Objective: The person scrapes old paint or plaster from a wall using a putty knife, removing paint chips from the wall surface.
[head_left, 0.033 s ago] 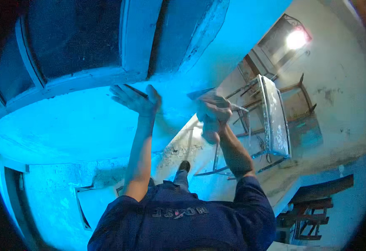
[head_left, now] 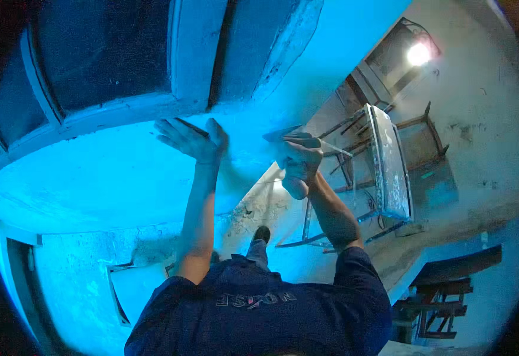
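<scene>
Left hand (head_left: 191, 139), fingers spread apart, lay flat on the pale plastered wall (head_left: 123, 178) just below the window frame (head_left: 111, 113), a thin dark tool (head_left: 191, 126) pinned under its fingers. Right hand (head_left: 298, 166) was clenched around a putty knife (head_left: 307, 141), the blade touching the wall beside the left hand. The step appeared to be smoothing filler; the next stroke called for even pressure. A paint-spattered trestle (head_left: 390, 166) stood below.
</scene>
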{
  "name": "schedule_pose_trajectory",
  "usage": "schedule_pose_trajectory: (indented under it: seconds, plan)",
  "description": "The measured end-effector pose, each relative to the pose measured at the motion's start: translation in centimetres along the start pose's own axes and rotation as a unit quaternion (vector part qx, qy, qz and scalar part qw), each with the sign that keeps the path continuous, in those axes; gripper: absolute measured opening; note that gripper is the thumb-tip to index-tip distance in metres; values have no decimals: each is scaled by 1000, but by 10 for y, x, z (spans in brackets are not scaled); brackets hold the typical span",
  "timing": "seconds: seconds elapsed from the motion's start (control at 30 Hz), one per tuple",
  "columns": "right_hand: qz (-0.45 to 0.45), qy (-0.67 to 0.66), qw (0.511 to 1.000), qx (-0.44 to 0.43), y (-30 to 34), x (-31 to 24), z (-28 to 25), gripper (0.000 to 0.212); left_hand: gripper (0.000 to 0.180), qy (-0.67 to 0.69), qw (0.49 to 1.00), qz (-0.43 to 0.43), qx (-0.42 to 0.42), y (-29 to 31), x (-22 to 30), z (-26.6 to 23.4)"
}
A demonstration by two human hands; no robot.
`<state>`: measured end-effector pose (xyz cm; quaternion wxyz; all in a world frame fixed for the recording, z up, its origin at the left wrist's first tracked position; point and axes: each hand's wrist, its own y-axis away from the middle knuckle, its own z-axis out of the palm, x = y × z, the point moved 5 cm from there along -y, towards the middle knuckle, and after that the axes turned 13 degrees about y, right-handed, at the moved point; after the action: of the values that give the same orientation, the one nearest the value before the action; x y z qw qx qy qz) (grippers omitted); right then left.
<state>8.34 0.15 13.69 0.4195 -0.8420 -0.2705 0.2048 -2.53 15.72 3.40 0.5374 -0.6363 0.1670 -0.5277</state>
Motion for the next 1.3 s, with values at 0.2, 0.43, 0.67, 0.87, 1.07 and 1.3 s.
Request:
schedule_pose_trajectory:
  seconds: [0.2, 0.43, 0.67, 0.87, 1.07, 1.3]
  plan:
    - [-44, 22, 997, 65, 18, -13, -12, 10, 78, -5, 1000, 9, 0, -2, 4, 0]
    - [-71, 126, 989, 38, 30, -7, -1, 35, 79, -7, 1000, 19, -3, 0, 2, -1]
    - [-105, 113, 980, 124, 42, -7, -9, 35, 79, 6, 1000, 5, -7, 2, 7, 9]
    - [-84, 123, 988, 50, 27, -12, -2, 41, 79, -4, 1000, 28, 2, 3, 1, 5]
    - [71, -72, 991, 82, 52, 17, -2, 23, 78, 6, 1000, 16, 5, 3, 6, 4]
    - [1, 67, 997, 35, 33, -4, -3, 19, 77, -1, 1000, 24, 7, -4, 5, -3]
